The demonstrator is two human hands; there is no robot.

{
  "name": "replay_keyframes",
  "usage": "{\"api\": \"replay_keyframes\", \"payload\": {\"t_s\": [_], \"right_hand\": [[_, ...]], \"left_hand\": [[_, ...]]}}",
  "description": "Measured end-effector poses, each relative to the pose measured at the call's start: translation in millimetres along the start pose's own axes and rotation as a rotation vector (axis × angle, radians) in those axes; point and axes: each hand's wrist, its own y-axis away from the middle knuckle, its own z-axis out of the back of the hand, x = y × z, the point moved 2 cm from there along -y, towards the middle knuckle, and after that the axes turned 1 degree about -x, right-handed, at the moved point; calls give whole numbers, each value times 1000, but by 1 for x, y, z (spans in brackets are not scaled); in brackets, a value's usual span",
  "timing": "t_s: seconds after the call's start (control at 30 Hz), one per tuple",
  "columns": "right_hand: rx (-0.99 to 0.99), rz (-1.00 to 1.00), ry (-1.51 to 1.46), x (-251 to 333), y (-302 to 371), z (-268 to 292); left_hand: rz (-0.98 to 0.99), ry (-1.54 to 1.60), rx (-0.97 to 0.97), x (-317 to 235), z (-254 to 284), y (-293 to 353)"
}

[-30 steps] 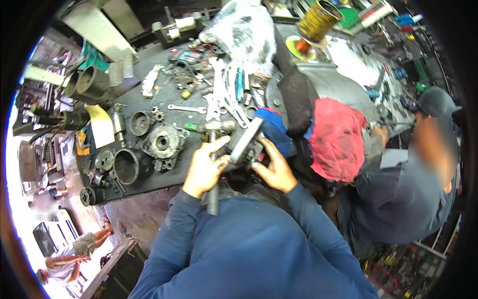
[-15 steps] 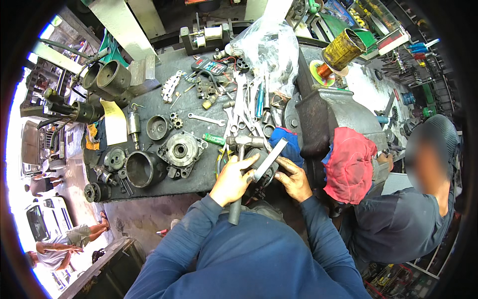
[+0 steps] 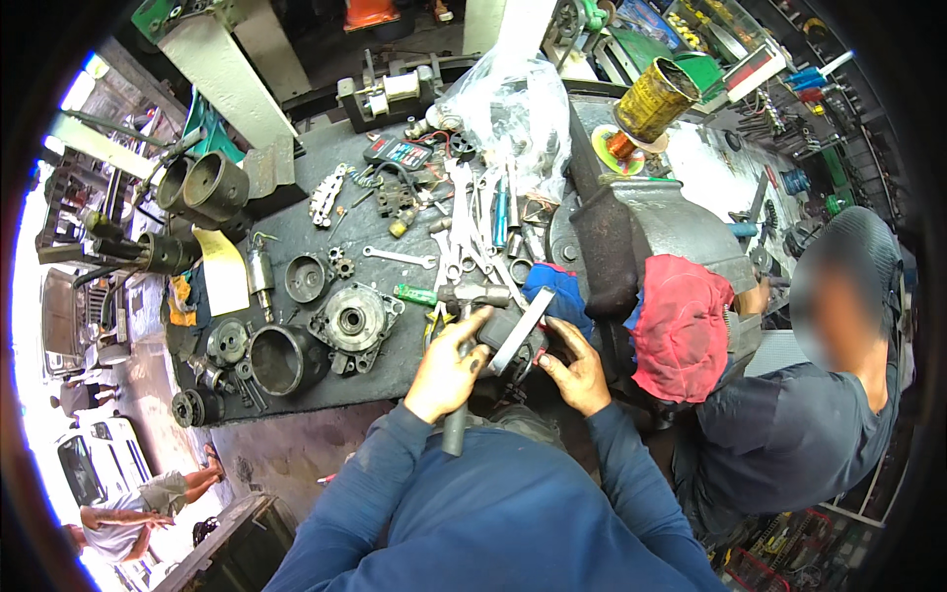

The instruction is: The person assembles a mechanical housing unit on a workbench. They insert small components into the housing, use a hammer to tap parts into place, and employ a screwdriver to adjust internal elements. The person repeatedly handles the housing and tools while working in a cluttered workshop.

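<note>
A hammer [image 3: 453, 431] runs through my left hand [image 3: 442, 377], its handle coming out below the palm and its steel head lying above the fingers. A flat, pale metal bar [image 3: 521, 331] slants across a dark, rounded part [image 3: 501, 324] at the bench's front edge. The bar's lower end comes close to my left fingers; whether they touch it is hard to see. My right hand [image 3: 579, 373] is beside the dark part, thumb and fingers spread, the tips at its right side. Below the bar, the underside of the part is hidden.
Wrenches [image 3: 472, 222] are piled beyond my hands. A round-bored housing [image 3: 355, 318] and a metal ring [image 3: 281, 357] stand on the bench [image 3: 340, 400] to the left. Right are a blue cloth [image 3: 560, 296], a red cloth [image 3: 683, 326] and a co-worker [image 3: 789, 444].
The whole view has shifted slightly. My right thumb and fingers have opened wider and drawn back a little from the bar. My left hand keeps the hammer.
</note>
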Motion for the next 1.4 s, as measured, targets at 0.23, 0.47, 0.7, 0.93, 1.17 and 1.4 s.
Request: {"api": "replay_keyframes", "payload": {"t_s": [0.23,0.47,0.7,0.93,1.17,1.4], "right_hand": [[106,54,157,87,49,17],[265,302,172,183,36,-24],[405,188,-57,194,38,-33],[-122,61,-173,152,86,8],[197,-82,56,130,154,89],[258,-673,15,31,281,147]], "left_hand": [[-159,145,-338,-41,42,33],[-618,279,-609,-114,31,46],[-1054,227,-312,-134,-21,66],[-966,96,320,-144,-48,72],[-985,-376,534,-119,-60,75],[-257,-1140,671,-20,-132,93]]}}
